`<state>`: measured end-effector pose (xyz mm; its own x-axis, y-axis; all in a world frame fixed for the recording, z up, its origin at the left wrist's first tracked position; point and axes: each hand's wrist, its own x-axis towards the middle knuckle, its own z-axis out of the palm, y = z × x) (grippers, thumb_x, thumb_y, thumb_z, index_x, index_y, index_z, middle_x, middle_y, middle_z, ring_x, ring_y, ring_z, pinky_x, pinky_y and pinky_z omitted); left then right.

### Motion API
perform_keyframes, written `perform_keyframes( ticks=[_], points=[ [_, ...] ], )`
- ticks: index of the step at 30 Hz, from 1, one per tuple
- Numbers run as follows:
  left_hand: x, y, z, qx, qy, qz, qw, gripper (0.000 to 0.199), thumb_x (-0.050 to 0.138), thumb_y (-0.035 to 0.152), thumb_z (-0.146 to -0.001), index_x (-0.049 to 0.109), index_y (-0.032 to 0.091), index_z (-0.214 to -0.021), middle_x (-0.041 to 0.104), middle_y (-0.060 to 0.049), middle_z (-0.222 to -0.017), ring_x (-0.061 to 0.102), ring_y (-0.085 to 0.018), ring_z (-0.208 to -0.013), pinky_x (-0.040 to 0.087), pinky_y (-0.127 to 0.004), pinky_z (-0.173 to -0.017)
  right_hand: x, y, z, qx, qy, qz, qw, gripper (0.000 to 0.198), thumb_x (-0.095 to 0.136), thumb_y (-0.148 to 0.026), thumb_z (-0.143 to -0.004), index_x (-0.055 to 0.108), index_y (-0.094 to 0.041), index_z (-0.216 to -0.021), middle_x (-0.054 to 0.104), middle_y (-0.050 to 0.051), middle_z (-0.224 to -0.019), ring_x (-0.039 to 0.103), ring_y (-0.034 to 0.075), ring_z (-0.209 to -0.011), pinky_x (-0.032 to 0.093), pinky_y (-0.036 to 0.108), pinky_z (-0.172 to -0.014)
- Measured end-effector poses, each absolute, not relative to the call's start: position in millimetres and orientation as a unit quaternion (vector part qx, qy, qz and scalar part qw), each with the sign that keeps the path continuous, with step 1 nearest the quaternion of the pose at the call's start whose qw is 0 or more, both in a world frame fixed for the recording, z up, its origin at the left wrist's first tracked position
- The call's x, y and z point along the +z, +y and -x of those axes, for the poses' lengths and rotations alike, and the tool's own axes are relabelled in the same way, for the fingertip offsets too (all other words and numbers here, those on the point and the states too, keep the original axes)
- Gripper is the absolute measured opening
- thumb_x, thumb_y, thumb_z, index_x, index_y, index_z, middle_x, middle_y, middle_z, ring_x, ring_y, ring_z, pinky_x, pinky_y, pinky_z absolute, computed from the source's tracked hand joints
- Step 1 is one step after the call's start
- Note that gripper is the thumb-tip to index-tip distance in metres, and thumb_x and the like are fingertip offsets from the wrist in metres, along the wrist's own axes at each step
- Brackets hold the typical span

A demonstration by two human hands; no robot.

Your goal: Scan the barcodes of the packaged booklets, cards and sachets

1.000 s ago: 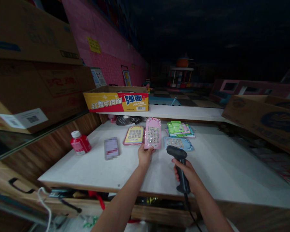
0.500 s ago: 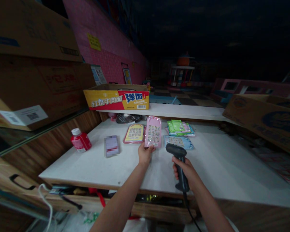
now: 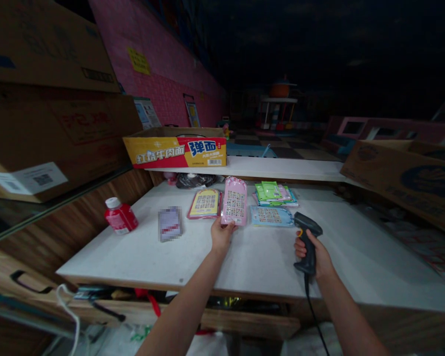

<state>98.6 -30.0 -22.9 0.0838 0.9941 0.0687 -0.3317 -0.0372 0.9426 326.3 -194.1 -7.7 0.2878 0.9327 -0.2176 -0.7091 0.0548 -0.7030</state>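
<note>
My left hand [image 3: 221,236] grips the lower edge of a pink packet [image 3: 235,201] printed with rows of small pictures, tilted up off the white counter. Wrapped round the handle of a black barcode scanner [image 3: 307,247], my right hand [image 3: 315,252] holds it above the counter, its head pointing left. A blue packet [image 3: 270,216] of the same sort lies flat between the two hands. Left of the pink packet rests a stack with a yellow packet [image 3: 205,202] on top. Behind the blue one is a pile of green packets [image 3: 272,192].
A red bottle with a white cap [image 3: 120,216] and a blurred flat item [image 3: 169,223] are on the counter's left. A yellow-red noodle carton [image 3: 178,151] sits on the rear ledge. Large cardboard boxes [image 3: 59,128] flank the left, another box [image 3: 404,180] the right. The scanner's cord hangs down.
My right hand has moved the scanner to the right, away from the pink packet, uncovering more of the blue packet. My left hand stays on the pink packet.
</note>
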Motion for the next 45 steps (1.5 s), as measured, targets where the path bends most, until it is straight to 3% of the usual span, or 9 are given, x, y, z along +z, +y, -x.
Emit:
perform_keyframes(
  ticks=[12, 16, 21, 25, 27, 30, 33, 39, 45],
  points=[
    [-3, -17, -57, 0.661, 0.379, -0.380, 0.524, 0.042, 0.078, 0.045, -0.062, 0.064, 0.013, -0.086, 0.071, -0.006, -0.085, 0.067, -0.015, -0.071, 0.058, -0.030, -0.070, -12, -192, -327, 0.604, -0.134, 0.349, 0.704, 0.037, 0.082, -0.041, -0.065, 0.057, -0.020, -0.080, 0.046, -0.006, -0.055, 0.040, 0.006, -0.042, 0.035, 0.016, -0.036],
    [18, 8, -40, 0.663, 0.451, -0.331, 0.497, 0.027, 0.075, 0.035, -0.068, 0.056, 0.015, -0.070, 0.061, 0.001, -0.063, 0.062, -0.011, -0.059, 0.058, -0.027, -0.066, -15, -191, -328, 0.604, -0.111, 0.332, 0.716, 0.035, 0.084, -0.037, -0.064, 0.059, -0.019, -0.079, 0.047, -0.006, -0.054, 0.039, 0.006, -0.042, 0.036, 0.015, -0.036],
    [19, 18, -26, 0.604, 0.521, -0.332, 0.503, 0.034, 0.077, 0.036, -0.067, 0.050, 0.016, -0.059, 0.056, 0.002, -0.052, 0.056, -0.010, -0.049, 0.051, -0.022, -0.053, -13, -192, -326, 0.609, -0.104, 0.326, 0.716, 0.033, 0.084, -0.036, -0.064, 0.061, -0.017, -0.078, 0.048, -0.005, -0.054, 0.040, 0.006, -0.043, 0.038, 0.016, -0.037],
    [8, 5, -7, 0.541, 0.586, -0.498, 0.340, 0.038, 0.071, 0.047, -0.070, 0.053, 0.018, -0.055, 0.052, 0.000, -0.048, 0.051, -0.014, -0.047, 0.039, -0.024, -0.047, -11, -193, -325, 0.611, -0.104, 0.321, 0.716, 0.034, 0.085, -0.035, -0.063, 0.061, -0.017, -0.079, 0.048, -0.004, -0.054, 0.041, 0.006, -0.044, 0.039, 0.015, -0.038],
    [9, -5, 2, 0.512, 0.574, -0.606, 0.201, 0.030, 0.068, 0.044, -0.074, 0.057, 0.019, -0.060, 0.056, -0.002, -0.056, 0.056, -0.018, -0.058, 0.044, -0.027, -0.058, -12, -193, -326, 0.616, -0.103, 0.325, 0.710, 0.036, 0.086, -0.036, -0.062, 0.061, -0.017, -0.079, 0.048, -0.005, -0.055, 0.040, 0.006, -0.043, 0.038, 0.016, -0.037],
    [14, -15, 6, 0.431, 0.503, -0.748, 0.048, 0.015, 0.060, 0.034, -0.081, 0.068, 0.021, -0.083, 0.067, -0.009, -0.088, 0.061, -0.027, -0.091, 0.047, -0.038, -0.085, -12, -193, -327, 0.623, -0.101, 0.330, 0.702, 0.034, 0.084, -0.037, -0.064, 0.060, -0.018, -0.079, 0.048, -0.005, -0.055, 0.040, 0.006, -0.043, 0.039, 0.016, -0.036],
    [14, -14, 3, 0.342, 0.445, -0.828, -0.010, 0.027, 0.055, 0.029, -0.086, 0.067, 0.022, -0.109, 0.062, -0.013, -0.120, 0.052, -0.030, -0.116, 0.039, -0.046, -0.103, -13, -192, -328, 0.625, -0.102, 0.324, 0.703, 0.031, 0.083, -0.034, -0.066, 0.060, -0.018, -0.080, 0.048, -0.005, -0.055, 0.041, 0.006, -0.043, 0.039, 0.016, -0.037],
    [1, 8, 1, 0.265, 0.426, -0.865, -0.023, 0.034, 0.050, 0.027, -0.090, 0.063, 0.018, -0.120, 0.059, -0.014, -0.125, 0.052, -0.029, -0.118, 0.042, -0.047, -0.103, -16, -191, -330, 0.624, -0.109, 0.320, 0.704, 0.031, 0.083, -0.034, -0.066, 0.061, -0.017, -0.081, 0.050, -0.004, -0.055, 0.042, 0.006, -0.043, 0.040, 0.015, -0.038],
    [7, 12, -2, 0.311, 0.392, -0.865, -0.035, 0.028, 0.050, 0.030, -0.090, 0.067, 0.019, -0.110, 0.061, -0.013, -0.120, 0.053, -0.029, -0.116, 0.043, -0.047, -0.100, -15, -189, -330, 0.615, -0.113, 0.324, 0.710, 0.035, 0.085, -0.037, -0.064, 0.061, -0.016, -0.081, 0.049, -0.005, -0.054, 0.041, 0.005, -0.043, 0.038, 0.014, -0.038]
  ],
)
